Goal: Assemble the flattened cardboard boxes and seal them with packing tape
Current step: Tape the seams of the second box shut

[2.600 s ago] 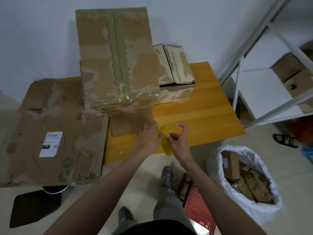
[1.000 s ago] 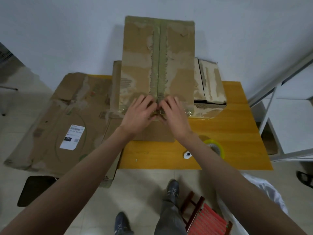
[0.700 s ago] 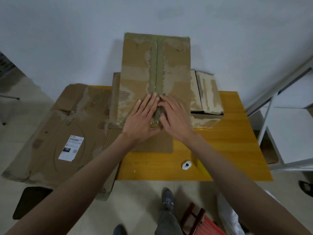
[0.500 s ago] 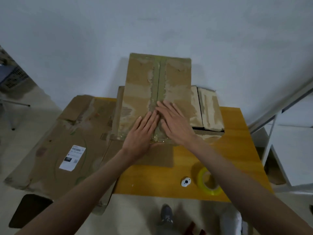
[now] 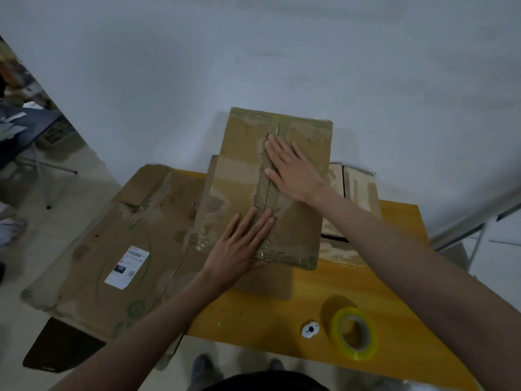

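An assembled cardboard box (image 5: 239, 190) is seen standing on the yellow wooden worktop (image 5: 394, 277), against the white wall (image 5: 253, 52). Its long axis runs away from the person, from the near edge of the worktop toward the wall, and its broad top face is turned up. A taped centre seam (image 5: 266, 187) is laid along that axis. The cardboard is brown and worn, with pale torn patches where the surface has been peeled, and glossy tape is wrapped over the near end.

The left hand (image 5: 239, 246) is laid flat on the near end of the box, fingers straight and together, with the fingertips resting on the seam; nothing is held in its grip. The right hand (image 5: 293, 167) is pressed flat farther along, beyond the left hand, fingers spread and straight, with the fingertips on the seam near the far end; nothing is held in its grip either.

To the right of the right hand, a second, smaller taped box (image 5: 352, 198) is set touching the first. To the left of the left hand, a flattened sheet of cardboard (image 5: 107, 249) bearing a white shipping label (image 5: 127, 266) is spread over the edge of the worktop. Nearer the person than both hands, a roll of yellowish packing tape (image 5: 353, 333) lies on the worktop, with a small white round object (image 5: 310, 330) just beside it.
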